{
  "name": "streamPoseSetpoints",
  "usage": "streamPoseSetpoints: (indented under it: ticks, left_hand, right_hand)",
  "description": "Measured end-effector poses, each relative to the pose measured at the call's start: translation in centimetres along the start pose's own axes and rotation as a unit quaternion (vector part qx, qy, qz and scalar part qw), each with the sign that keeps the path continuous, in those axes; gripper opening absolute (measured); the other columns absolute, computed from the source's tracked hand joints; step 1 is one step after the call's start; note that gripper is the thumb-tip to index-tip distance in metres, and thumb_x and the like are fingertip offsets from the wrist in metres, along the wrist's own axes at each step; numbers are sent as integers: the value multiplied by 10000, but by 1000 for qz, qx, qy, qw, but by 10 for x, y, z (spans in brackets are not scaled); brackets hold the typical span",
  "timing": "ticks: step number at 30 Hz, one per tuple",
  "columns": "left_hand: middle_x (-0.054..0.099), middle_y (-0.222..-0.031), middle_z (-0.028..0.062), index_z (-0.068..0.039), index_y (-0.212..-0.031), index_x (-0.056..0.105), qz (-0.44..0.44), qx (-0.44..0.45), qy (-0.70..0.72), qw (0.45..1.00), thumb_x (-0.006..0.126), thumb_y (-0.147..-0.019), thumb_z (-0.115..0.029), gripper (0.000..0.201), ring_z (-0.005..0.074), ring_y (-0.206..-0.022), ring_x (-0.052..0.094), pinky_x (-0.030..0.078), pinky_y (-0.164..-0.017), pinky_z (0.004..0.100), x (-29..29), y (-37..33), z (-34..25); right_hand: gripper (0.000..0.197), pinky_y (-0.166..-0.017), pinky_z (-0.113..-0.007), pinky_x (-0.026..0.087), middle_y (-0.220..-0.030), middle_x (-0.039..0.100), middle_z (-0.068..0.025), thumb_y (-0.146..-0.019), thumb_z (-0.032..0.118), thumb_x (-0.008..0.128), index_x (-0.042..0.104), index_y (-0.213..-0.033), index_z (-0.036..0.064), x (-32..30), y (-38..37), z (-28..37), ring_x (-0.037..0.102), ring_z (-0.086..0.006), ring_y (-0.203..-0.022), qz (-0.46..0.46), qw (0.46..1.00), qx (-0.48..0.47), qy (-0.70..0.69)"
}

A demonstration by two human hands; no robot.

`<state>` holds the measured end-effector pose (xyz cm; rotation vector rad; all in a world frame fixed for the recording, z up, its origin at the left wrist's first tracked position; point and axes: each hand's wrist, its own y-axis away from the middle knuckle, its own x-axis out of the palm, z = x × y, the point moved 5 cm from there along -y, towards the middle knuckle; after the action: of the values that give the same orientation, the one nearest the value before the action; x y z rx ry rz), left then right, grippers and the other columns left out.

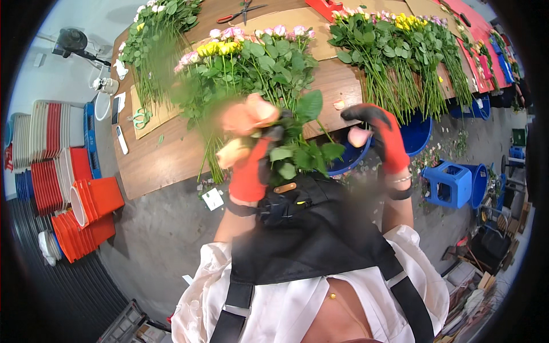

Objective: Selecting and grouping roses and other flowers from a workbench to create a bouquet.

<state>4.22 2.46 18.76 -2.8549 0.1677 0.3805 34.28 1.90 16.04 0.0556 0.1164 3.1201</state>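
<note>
Left hand (250,171) clasps peach roses (251,114); right hand (390,140), half-curled by one petal (358,137), hold unclear; two blue buckets (422,137) under the table's (151,171) near edge.

The left hand (254,160), in a red and black glove (245,182), holds peach roses (251,114), partly blurred, near the table (148,168). The right hand (384,134) is bent beside a pink petal (358,138); whether it pinches this petal, I cannot surely tell. Farther back lie rose bunches (394,63) and red-handled scissors (231,16).
</note>
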Motion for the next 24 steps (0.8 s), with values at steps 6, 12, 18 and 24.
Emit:
streamPoseSetpoints:
  ticks: [6, 12, 18, 24]
  left_hand:
    - [546, -998, 52, -70, -1157, 568, -52, -154, 291, 943, 536, -978, -293, 288, 196, -895, 526, 433, -827, 330, -43, 5, 27]
    - [491, -828, -35, -99, -1163, 574, -145, -289, 390, 862, 538, -981, -332, 298, 126, -725, 474, 398, -671, 281, -45, 6, 18]
    - [584, -933, -38, -63, -1166, 613, -157, -163, 122, 966, 515, -999, -263, 278, 74, -782, 525, 428, -686, 222, -68, -3, 53]
    - [601, -1130, -16, -55, -1309, 552, -132, -175, 362, 906, 438, -1027, -206, 340, 69, -929, 538, 447, -807, 200, -48, -42, 50]
  right_hand:
    - [315, -902, -373, 491, -1076, 675, -146, -833, 188, 679, 651, -1123, 67, 52, -60, -76, 637, -302, -1034, -45, 958, -34, 282]
    - [388, -789, -405, 502, -1090, 657, -154, -825, 252, 700, 613, -1155, 66, 89, -102, -171, 645, -282, -918, -141, 855, 1, 499]
    - [223, -581, -238, 451, -767, 647, -20, -865, 95, 600, 671, -1071, 47, 85, -92, -163, 572, -86, -636, -160, 980, 62, 103]
    - [395, -786, -292, 503, -1092, 675, -87, -843, 10, 618, 567, -1232, -40, 62, -13, -115, 637, -161, -904, -72, 994, 80, -25]
